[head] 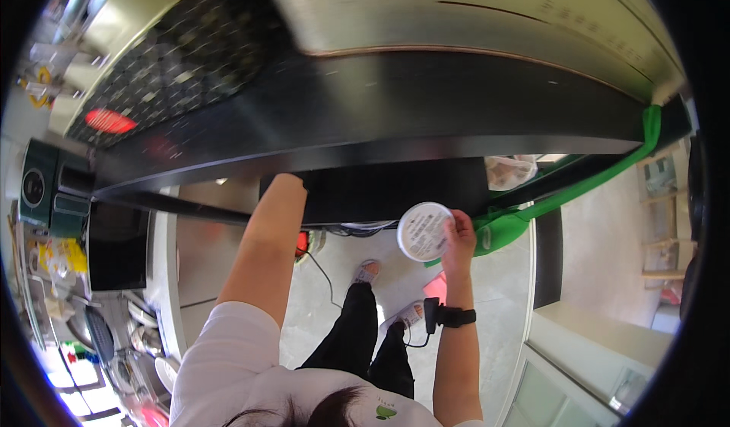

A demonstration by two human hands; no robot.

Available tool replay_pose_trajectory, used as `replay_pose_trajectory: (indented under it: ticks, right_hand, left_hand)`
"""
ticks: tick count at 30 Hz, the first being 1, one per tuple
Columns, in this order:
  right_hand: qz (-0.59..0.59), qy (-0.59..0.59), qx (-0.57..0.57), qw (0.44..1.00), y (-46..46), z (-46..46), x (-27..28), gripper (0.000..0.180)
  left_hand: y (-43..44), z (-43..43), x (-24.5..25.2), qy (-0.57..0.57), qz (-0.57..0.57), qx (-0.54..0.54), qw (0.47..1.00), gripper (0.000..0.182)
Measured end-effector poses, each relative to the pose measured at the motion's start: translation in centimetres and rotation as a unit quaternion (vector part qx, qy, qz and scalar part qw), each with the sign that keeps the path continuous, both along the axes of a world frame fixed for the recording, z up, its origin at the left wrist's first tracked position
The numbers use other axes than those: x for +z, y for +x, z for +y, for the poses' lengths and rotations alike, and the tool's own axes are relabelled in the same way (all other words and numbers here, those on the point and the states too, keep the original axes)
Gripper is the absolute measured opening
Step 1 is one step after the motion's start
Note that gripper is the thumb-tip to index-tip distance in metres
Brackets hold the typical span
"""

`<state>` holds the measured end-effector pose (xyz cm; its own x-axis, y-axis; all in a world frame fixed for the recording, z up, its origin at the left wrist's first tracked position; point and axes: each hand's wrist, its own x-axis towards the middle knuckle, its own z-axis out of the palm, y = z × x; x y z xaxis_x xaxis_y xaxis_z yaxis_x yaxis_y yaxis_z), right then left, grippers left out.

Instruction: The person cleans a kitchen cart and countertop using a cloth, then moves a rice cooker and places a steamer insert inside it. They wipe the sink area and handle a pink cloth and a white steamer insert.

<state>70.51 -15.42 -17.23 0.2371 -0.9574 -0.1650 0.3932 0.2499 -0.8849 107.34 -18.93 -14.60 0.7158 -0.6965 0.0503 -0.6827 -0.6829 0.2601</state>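
Note:
My right hand (pixel 458 239) holds a round white tub or lid (pixel 425 231) by its rim, with a printed face towards the camera. My left forearm stretches forward and disappears beneath the edge of a dark tabletop or shelf (pixel 399 96); the left hand is hidden there. Under that edge lies a black panel (pixel 393 190), between my arms. Just right of my right hand hangs a green cloth strap and bag (pixel 502 236). A clear plastic bag (pixel 509 171) shows above it, with contents I cannot identify.
A pale metallic surface (pixel 467 16) spans the top. Speckled black stone with a red oval object (pixel 110 121) is at upper left. A dark green appliance (pixel 43 187) stands far left. A cable (pixel 328 278) crosses the floor near my feet. Pale cabinets stand lower right.

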Motion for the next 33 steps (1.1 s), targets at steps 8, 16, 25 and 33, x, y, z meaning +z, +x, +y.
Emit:
replay_pose_trajectory:
  ticks: [8,16,25,33]
  right_hand:
    - [-0.031,-0.002,0.004,1.0,0.2,0.0,0.6,0.017]
    - [-0.034,0.009,0.013,0.999,0.1,-0.1,0.6,0.018]
    - [-0.023,0.068,0.082,0.994,-0.7,-0.6,0.1,0.018]
    - [-0.017,0.066,0.149,0.986,-3.3,1.5,3.5,0.017]
  left_hand:
    - [-4.8,-12.3,-0.9,-0.057,0.031,-0.217,0.974,0.051]
    - [-14.0,-16.3,-1.1,-0.076,0.137,-0.457,0.876,0.049]
    - [-20.2,-5.8,-0.6,-0.005,0.338,-0.593,0.731,0.053]
    - [-19.5,5.4,0.5,-0.168,0.257,-0.509,0.804,0.045]
